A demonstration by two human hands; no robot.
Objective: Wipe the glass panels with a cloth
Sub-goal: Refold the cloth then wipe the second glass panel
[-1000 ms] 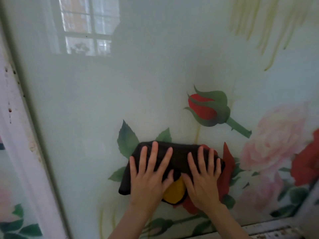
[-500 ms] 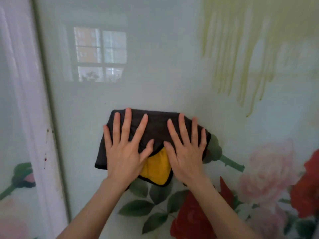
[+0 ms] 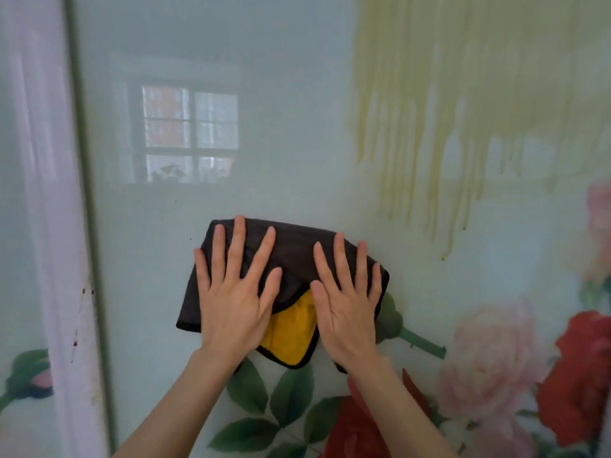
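Pressing flat, we've got the left hand and right hand side by side, fingers straight and spread, on the black-and-yellow cloth against the rose-printed glass panel.

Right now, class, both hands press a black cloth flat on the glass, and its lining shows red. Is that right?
No: the head view shows the lining yellow, not red. The left hand and right hand do press the black cloth flat on the glass.
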